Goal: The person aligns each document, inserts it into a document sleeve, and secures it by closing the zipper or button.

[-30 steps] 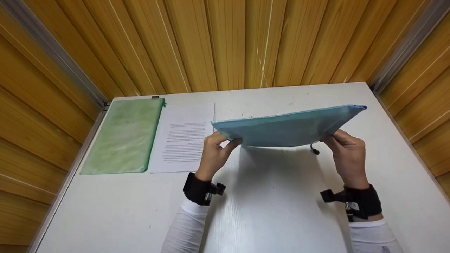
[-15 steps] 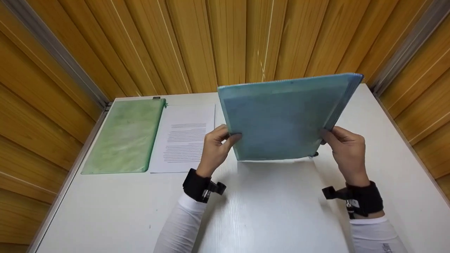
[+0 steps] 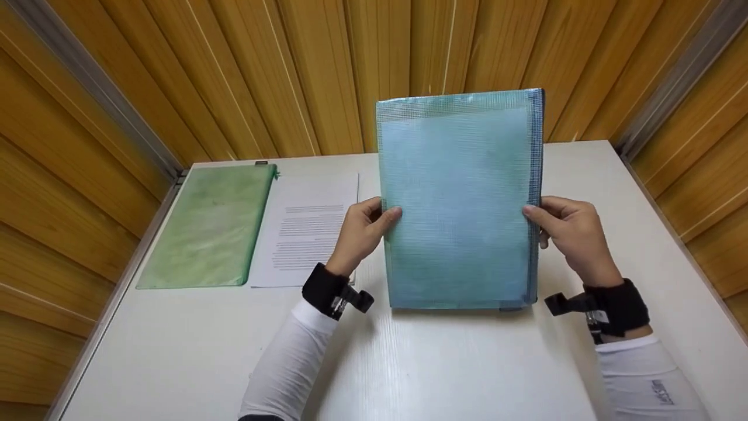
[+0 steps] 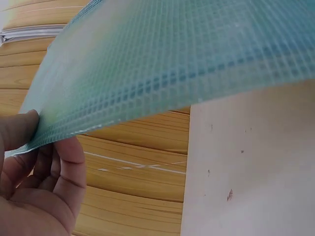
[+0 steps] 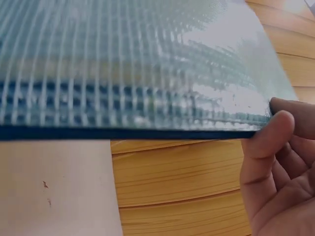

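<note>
Compared with the view of a second ago, the blue folder [image 3: 459,204] is swung up from a nearly flat tilt to a near-upright stance, and its broad face is now turned toward the head camera. Both hands are raised slightly with it, while the sheets and the green folder are left where they were.

Nearest, the forearms are covered by white sleeves [image 3: 286,362], and black straps [image 3: 616,310] with small mounts are worn at the wrists. By the left hand [image 3: 365,231] the left edge of the blue folder is pinched, the thumb being laid on the front face and the curled fingers tucked behind. The right edge is gripped likewise by the right hand [image 3: 575,237], its thumb pressed on the front beside a darker blue border. A fine grid is shown across the plastic in both wrist views. The blue folder is held between the hands over the white table [image 3: 467,368]; whether the table is touched by its lower edge cannot be told.

Farther off to the left, printed sheets [image 3: 310,234] are laid flat, with the green folder [image 3: 204,228] placed just beside them on their left. Behind the table, the background is filled by a wood-grained wall [image 3: 292,76], flanked by grey metal posts [image 3: 105,88] at the corners.
</note>
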The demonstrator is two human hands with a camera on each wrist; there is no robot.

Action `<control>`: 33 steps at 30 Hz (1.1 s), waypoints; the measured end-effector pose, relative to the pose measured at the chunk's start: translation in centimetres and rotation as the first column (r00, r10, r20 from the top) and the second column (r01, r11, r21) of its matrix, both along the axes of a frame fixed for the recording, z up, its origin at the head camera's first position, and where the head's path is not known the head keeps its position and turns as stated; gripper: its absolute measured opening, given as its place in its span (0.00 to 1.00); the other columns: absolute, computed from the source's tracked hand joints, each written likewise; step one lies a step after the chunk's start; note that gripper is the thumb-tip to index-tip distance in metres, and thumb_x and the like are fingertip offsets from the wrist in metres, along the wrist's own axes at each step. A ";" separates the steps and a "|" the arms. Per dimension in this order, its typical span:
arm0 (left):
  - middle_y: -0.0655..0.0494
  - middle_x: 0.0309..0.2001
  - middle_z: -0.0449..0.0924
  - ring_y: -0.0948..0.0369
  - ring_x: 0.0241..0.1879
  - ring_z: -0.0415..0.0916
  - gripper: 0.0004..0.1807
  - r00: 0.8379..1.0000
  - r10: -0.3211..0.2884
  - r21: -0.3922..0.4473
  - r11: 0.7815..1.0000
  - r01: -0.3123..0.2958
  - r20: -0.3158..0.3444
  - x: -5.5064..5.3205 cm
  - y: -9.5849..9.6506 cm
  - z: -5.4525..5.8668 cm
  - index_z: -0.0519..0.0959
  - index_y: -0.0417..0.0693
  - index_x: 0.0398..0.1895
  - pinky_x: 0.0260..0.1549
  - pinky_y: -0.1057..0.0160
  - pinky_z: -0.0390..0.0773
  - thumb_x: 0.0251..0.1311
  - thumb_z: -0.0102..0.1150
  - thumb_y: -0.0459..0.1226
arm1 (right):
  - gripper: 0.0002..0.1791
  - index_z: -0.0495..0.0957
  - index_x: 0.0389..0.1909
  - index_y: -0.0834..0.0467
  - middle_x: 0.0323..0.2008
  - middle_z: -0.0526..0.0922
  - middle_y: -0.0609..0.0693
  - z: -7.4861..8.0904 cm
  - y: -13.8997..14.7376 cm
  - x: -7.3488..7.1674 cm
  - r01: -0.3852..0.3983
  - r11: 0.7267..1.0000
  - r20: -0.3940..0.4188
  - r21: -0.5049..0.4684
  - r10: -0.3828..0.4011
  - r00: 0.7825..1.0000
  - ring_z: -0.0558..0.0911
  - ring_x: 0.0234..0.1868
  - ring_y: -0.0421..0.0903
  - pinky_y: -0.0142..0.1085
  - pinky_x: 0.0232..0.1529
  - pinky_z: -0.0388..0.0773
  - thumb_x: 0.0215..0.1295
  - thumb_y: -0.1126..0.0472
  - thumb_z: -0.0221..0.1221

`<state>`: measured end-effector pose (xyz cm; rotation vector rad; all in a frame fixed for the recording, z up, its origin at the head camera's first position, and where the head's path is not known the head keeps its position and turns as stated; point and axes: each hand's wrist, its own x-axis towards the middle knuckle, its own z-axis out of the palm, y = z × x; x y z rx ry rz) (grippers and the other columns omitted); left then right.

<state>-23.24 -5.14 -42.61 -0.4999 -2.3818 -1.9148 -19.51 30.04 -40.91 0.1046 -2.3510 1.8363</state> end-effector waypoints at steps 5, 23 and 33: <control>0.47 0.36 0.87 0.67 0.34 0.76 0.13 0.991 0.008 0.037 0.999 -0.013 0.131 -0.8 0.2 -0.7 0.85 0.29 0.50 0.34 0.70 0.76 0.75 0.63 0.34 | 0.10 0.87 0.49 0.68 0.26 0.87 0.42 -0.8 0.2 -1.5 -0.052 0.996 0.080 -0.068 0.057 0.995 0.75 0.19 0.36 0.27 0.18 0.72 0.76 0.64 0.65; 0.61 0.27 0.72 0.65 0.29 0.69 0.09 0.923 0.041 -0.082 0.997 -0.010 0.382 -2.2 0.8 -5.2 0.83 0.36 0.39 0.29 0.70 0.71 0.75 0.61 0.36 | 0.07 0.88 0.44 0.60 0.22 0.80 0.37 -5.3 1.1 -5.7 -0.069 0.997 0.380 -0.029 0.075 0.922 0.69 0.16 0.32 0.25 0.19 0.70 0.77 0.61 0.63; 0.49 0.43 0.82 0.61 0.37 0.74 0.20 0.891 0.078 -0.217 0.976 0.023 0.447 -2.2 1.0 -6.2 0.82 0.29 0.57 0.38 0.67 0.75 0.69 0.62 0.36 | 0.17 0.79 0.53 0.73 0.22 0.77 0.38 -7.3 1.0 -6.9 -0.113 0.989 0.469 0.100 0.053 0.882 0.71 0.18 0.32 0.27 0.21 0.73 0.78 0.61 0.61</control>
